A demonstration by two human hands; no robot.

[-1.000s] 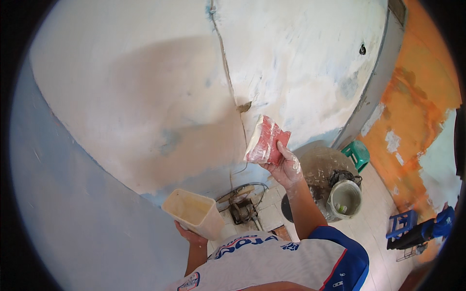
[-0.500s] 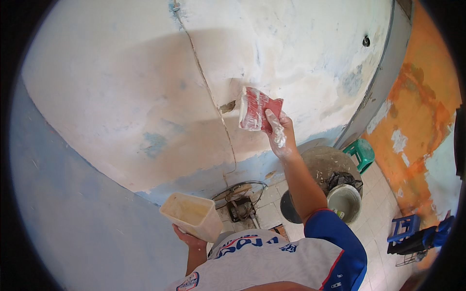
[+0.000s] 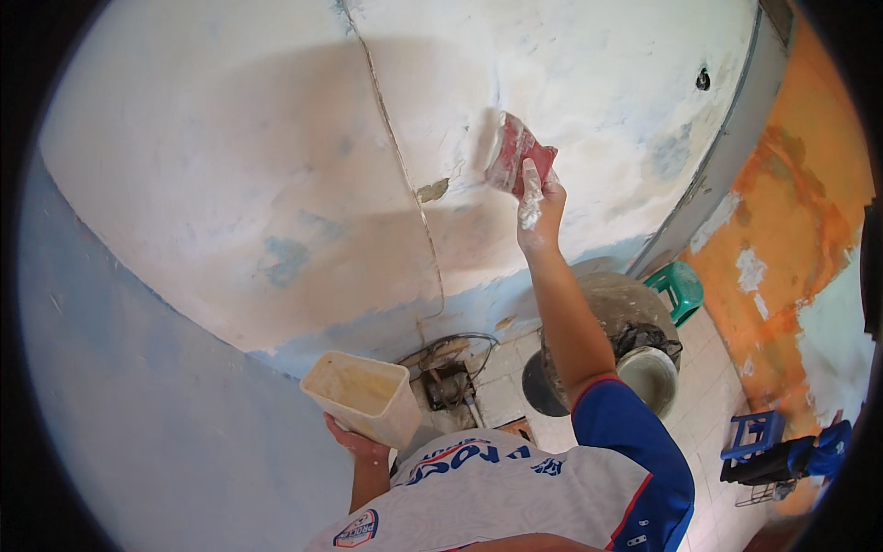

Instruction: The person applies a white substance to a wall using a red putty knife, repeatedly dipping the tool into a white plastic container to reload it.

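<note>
My right hand (image 3: 541, 204) grips a red putty spreader (image 3: 520, 158) smeared with white paste, with more paste on my thumb. The spreader is tilted, its coated edge at or close to the pale wall (image 3: 303, 156); whether it touches I cannot tell. Left of it, a chipped brown patch (image 3: 432, 190) sits beside a long thin crack (image 3: 394, 143) running down the wall. Low on the left, my left hand (image 3: 359, 440) holds a cream rectangular plastic container (image 3: 382, 419) from below and the side. Pale residue coats the inside of the container.
A round grey table (image 3: 616, 304) stands below my right arm, with a bucket (image 3: 648, 379) and a black plastic bag (image 3: 644, 338) near it. A green stool (image 3: 679, 290) and a blue stool (image 3: 754, 432) are to the right. A pump (image 3: 449, 386) lies by the wall's foot.
My right hand has moved up and to the right with the spreader, which has turned to a steeper tilt. The left hand still holds the container in nearly the same place.
</note>
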